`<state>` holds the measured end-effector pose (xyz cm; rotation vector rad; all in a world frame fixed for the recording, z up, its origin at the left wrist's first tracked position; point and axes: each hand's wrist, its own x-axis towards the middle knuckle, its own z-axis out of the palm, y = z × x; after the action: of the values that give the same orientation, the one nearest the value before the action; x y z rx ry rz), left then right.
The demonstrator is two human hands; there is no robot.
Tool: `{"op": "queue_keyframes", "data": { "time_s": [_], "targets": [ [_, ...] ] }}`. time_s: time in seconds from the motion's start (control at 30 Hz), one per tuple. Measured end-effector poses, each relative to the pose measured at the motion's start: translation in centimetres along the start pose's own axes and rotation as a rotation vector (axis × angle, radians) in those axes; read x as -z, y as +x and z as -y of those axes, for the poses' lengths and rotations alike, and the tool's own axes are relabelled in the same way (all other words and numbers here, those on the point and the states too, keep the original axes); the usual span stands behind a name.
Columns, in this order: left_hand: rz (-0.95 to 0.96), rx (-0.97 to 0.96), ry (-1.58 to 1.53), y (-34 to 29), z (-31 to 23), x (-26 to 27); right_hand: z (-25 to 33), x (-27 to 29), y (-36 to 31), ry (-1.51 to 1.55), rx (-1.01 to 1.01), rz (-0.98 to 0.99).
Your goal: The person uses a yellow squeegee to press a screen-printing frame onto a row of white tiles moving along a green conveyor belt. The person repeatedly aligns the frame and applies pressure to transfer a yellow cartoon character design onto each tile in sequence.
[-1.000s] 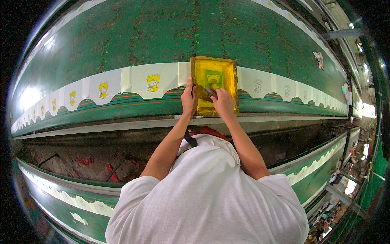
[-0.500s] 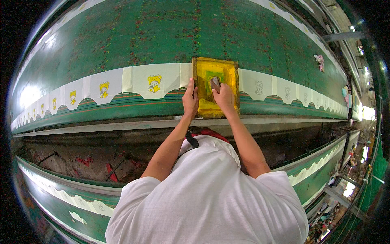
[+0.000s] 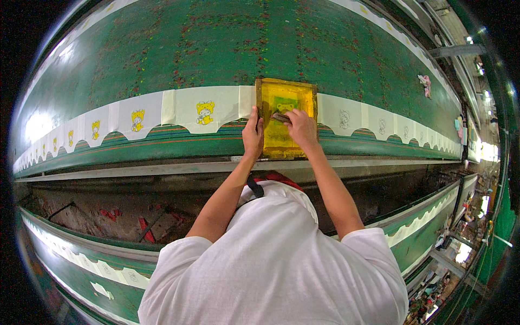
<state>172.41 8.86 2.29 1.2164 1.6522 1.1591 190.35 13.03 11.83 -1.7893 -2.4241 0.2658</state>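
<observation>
A screen-printing frame (image 3: pixel 287 82) with a yellow-stained inside lies over a strip of white fabric pieces. My left hand (image 3: pixel 253 135) grips the frame's left side, with its fingers along the outer edge. Inside the frame, my right hand (image 3: pixel 301 129) is closed on a small brown squeegee (image 3: pixel 280 117), which lies nearly level across the screen just below the green-tinted picture area (image 3: pixel 285 103). Left of the frame, a fabric piece (image 3: pixel 184 114) carries a yellow cartoon figure. To the right, another piece (image 3: pixel 344 116) shows only a dark outline of the figure.
The long green printing table (image 3: pixel 216 49) is speckled with paint and curves away to both sides. A metal rail (image 3: pixel 179 169) runs along its near edge. Pink cloth (image 3: pixel 425 85) lies far right. Behind me stands another green table (image 3: pixel 124 300) with white pieces.
My right hand has turned the squeegee from upright to nearly level and shifted slightly within the frame. My left hand keeps its hold on the frame's left side.
</observation>
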Motion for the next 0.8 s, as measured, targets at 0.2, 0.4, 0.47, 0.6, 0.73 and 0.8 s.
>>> {"op": "queue_keyframes", "data": {
  "time_s": [0.2,0.4,0.47,0.6,0.73,0.8],
  "targets": [
    [-0.056,-0.128,-0.002,-0.1,0.4,-0.3,-2.7,2.9,-5.3,-0.124,0.154,0.225],
    [-0.021,-0.073,-0.044,0.0,0.7,-0.3,-4.0,1.7,-5.0,0.01,0.166,0.112],
    [-0.052,-0.123,-0.032,0.0,0.6,-0.4,-4.4,1.3,-3.2,0.035,0.196,0.073],
    [-0.081,-0.165,-0.024,0.0,0.7,-0.4,-4.7,0.9,0.4,0.058,0.336,-0.021],
    [-0.044,-0.117,-0.02,0.0,0.9,-0.4,-3.8,1.7,0.1,-0.04,0.27,0.035],
    [-0.036,-0.099,-0.01,0.0,1.1,-0.5,-2.1,1.8,-2.6,0.014,0.136,0.1]
  ]
}}
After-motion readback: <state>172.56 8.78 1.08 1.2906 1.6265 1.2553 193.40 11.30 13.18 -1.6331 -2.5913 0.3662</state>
